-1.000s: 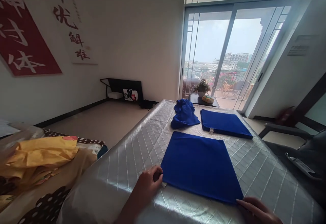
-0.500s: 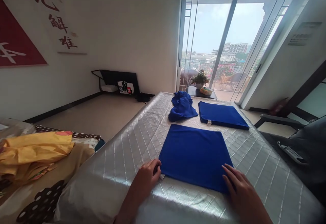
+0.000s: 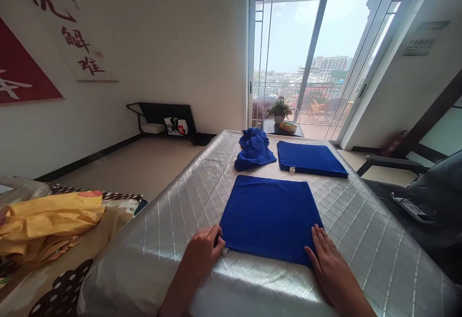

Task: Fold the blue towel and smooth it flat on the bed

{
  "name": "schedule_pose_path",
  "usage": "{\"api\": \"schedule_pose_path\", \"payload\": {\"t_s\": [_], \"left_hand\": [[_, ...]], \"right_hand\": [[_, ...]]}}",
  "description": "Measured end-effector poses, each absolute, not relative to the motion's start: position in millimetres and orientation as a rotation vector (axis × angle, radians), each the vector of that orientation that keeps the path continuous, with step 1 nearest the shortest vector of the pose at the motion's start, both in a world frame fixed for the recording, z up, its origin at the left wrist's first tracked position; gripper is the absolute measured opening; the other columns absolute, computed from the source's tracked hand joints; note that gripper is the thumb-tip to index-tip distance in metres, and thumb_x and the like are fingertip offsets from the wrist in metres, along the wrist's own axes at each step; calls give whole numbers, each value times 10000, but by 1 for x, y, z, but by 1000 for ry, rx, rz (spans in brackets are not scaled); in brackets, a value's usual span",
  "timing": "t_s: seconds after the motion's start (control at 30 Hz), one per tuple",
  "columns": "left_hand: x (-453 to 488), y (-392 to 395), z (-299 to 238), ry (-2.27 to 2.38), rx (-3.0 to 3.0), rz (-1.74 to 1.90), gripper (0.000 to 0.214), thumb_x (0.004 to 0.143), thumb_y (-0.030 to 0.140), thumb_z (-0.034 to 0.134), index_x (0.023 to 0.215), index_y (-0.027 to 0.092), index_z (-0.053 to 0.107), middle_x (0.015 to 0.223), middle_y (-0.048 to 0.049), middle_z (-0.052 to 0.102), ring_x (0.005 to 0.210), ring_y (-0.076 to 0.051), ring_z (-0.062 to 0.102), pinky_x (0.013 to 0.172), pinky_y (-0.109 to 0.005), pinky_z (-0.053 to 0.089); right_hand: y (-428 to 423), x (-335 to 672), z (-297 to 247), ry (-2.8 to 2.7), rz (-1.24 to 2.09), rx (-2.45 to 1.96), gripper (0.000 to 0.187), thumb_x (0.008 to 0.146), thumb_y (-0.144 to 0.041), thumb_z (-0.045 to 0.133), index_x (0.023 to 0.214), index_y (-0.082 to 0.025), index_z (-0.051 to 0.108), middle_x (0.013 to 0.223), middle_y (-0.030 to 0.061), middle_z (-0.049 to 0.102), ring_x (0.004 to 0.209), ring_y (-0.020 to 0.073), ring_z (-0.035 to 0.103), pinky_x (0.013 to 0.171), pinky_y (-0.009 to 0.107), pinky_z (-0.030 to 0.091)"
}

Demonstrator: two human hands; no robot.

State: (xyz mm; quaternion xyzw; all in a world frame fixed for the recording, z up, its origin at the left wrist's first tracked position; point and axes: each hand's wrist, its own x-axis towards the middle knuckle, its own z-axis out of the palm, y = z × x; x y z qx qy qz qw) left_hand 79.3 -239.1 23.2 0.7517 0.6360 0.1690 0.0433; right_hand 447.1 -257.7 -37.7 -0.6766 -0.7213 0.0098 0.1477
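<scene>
A flat, square blue cloth (image 3: 270,218) lies before me on the quilted silver-grey mattress (image 3: 180,211). At its near left corner is my left hand (image 3: 205,246), fingers curled and closed on the edge, beside a small white tag. My right hand (image 3: 330,257) rests flat along the near right edge, its fingers stretched out and the thumb apart. Beyond the cloth, to the right, sits a neat stack of blue cloths (image 3: 310,158) with a white label at its near side. A crumpled blue cloth (image 3: 255,151) lies to the left of that stack.
Yellow cloth (image 3: 54,211) and patterned bedding lie at the left. A dark armchair (image 3: 433,201) holding a white object stands at the right. Past the mattress are a small table with a potted plant (image 3: 279,109) and a sliding glass door (image 3: 288,43).
My right hand has come down flatter on the cloth's right edge. My left hand stays at the near left corner. The whole view has shifted slightly.
</scene>
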Motion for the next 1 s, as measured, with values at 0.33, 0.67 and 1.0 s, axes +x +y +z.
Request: {"api": "schedule_pose_path", "payload": {"t_s": [0.33, 0.67, 1.0], "left_hand": [[155, -224, 54, 1282, 2756, 601, 256, 957, 203, 549, 1199, 218, 632, 1220, -83, 653, 1118, -221, 628, 971, -357, 503], [267, -196, 37, 661, 2795, 337, 727, 1045, 596, 198, 1598, 128, 135, 1641, -114, 205, 1529, -213, 116, 1249, -399, 133], [134, -199, 13, 1282, 2654, 250, 679, 1037, 599, 286, 1591, 260, 87, 1655, -43, 123, 1528, -231, 124, 1247, -438, 133]], "right_hand": [[-256, 445, -40, -2082, 9, -1938, 744, 996, -549, 256, 1514, -30, 387, 1592, 162, 314, 1491, 273, 252, 1210, 500, 282], [-254, 458, -58, -2196, -133, -1801, 600, 982, -392, 304, 1437, -68, 525, 1530, 177, 443, 1444, 299, 366, 1169, 499, 361], [-260, 452, -53, -2076, -82, -1845, 704, 997, -539, 257, 1509, -84, 421, 1580, 152, 358, 1468, 287, 315, 1181, 518, 342]]}}
